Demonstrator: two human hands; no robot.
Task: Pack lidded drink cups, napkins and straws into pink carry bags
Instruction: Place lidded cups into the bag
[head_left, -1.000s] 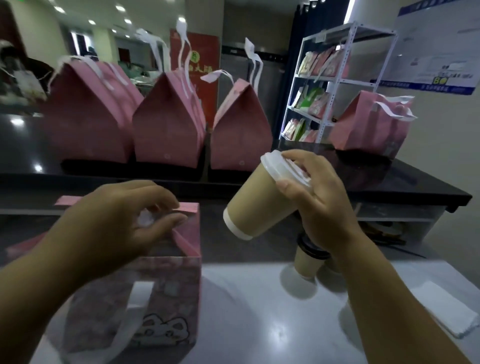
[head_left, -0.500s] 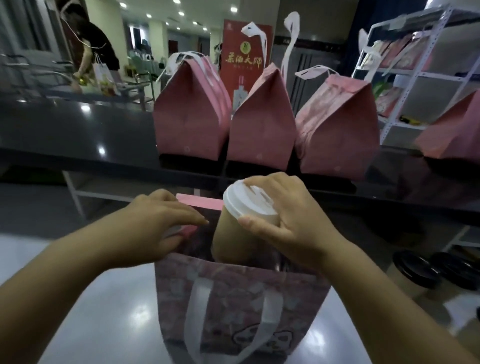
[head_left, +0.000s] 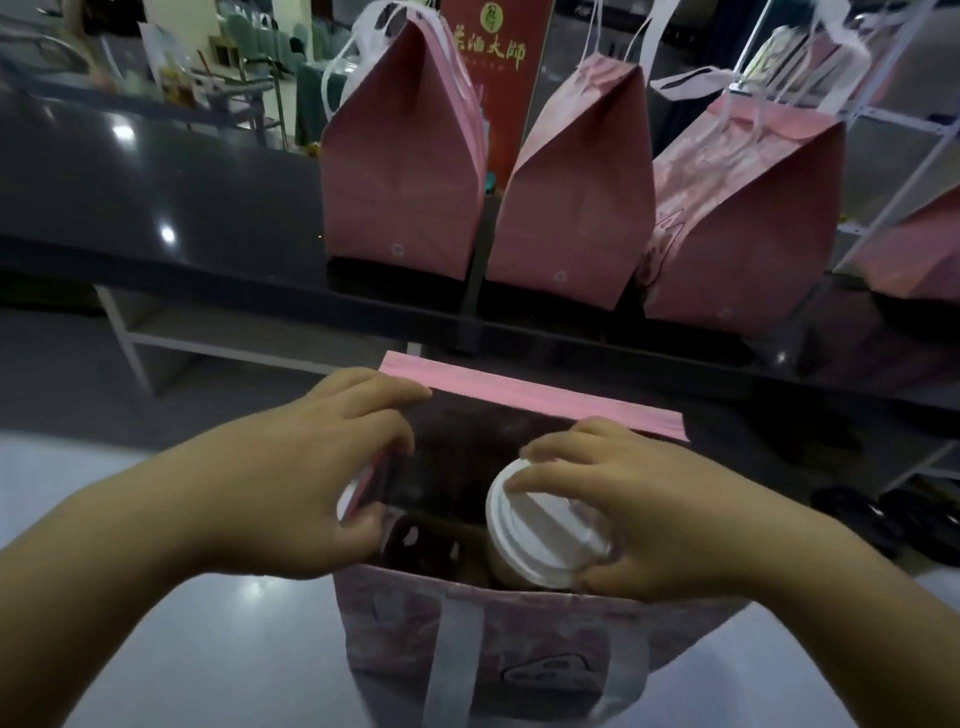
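The cup (head_left: 511, 564), tan with a white lid (head_left: 545, 525), sits in the right half of the open bag (head_left: 493, 639), its lid roughly level with the bag's near rim and tilted a little to the left. The right hand (head_left: 654, 512) grips the cup from above and from the right, fingers curled over the far edge of the lid and the thumb hooked against its near edge. The left hand (head_left: 291, 467) pinches the bag's left wall at the rim, thumb on the inside and fingers draped over the top, with a pale strip of handle caught under them. In the left half of the bag lies something dark and round; what it is cannot be told. A pale ribbon handle (head_left: 452, 654) hangs down the printed front of the bag, and the bag's far rim shows as a plain pink band.

The bag stands on a glossy white table (head_left: 208, 649). Behind the bag runs a dark counter (head_left: 156, 208), raised above the table, carrying three closed pink bags (head_left: 400, 156) side by side, tops folded and ribbon handles sticking up; part of a fourth shows further right. A red sign (head_left: 493, 52) with yellow characters stands behind them. To the bag's right, low down, are black round lids (head_left: 852, 512), dim and hard to make out. A white wire rack (head_left: 909, 130) rises beyond the bag to the right.
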